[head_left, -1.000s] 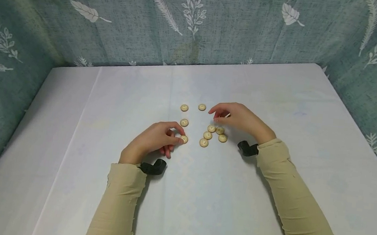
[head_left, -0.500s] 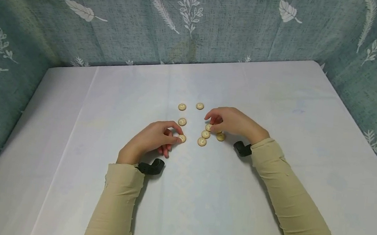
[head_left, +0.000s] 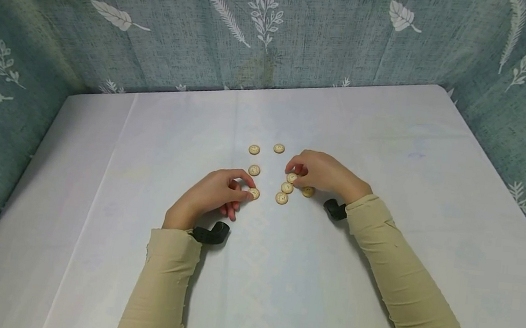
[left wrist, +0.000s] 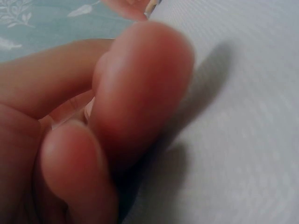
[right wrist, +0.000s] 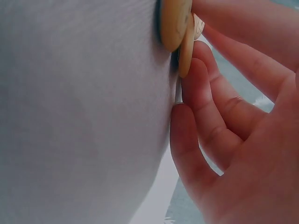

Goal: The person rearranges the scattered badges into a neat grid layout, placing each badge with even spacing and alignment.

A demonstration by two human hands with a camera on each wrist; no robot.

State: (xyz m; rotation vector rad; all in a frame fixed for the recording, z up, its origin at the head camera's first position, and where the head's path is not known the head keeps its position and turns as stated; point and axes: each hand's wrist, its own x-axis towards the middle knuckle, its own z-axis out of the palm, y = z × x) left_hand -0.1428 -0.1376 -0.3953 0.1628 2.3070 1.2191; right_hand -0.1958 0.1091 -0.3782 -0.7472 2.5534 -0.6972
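My left hand point(head_left: 213, 196) pinches a round wooden game piece point(head_left: 253, 194) with dark marks between thumb and forefinger, low at the table. In the left wrist view its curled fingers point(left wrist: 140, 88) hide that piece. The right hand point(head_left: 325, 174) has its thumb and forefinger around another round piece point(head_left: 292, 178), the farthest of a slanting row. Right below it in the row lie a second piece point(head_left: 287, 188) and a third piece point(head_left: 282, 198). In the right wrist view two pale discs point(right wrist: 175, 25) stand edge-on by the fingertips.
Two more pieces lie beyond the left hand, a nearer piece point(head_left: 254, 170) and a farther piece point(head_left: 254, 149). One piece point(head_left: 279, 148) sits farther back, and another piece point(head_left: 308, 191) shows under the right hand. A white cloth point(head_left: 149, 135) covers the table; a green leaf-patterned curtain point(head_left: 307, 34) surrounds it.
My right hand has come down and toward me onto the top piece of the slanting row, covering a piece seen there before. The left hand keeps its pinch.
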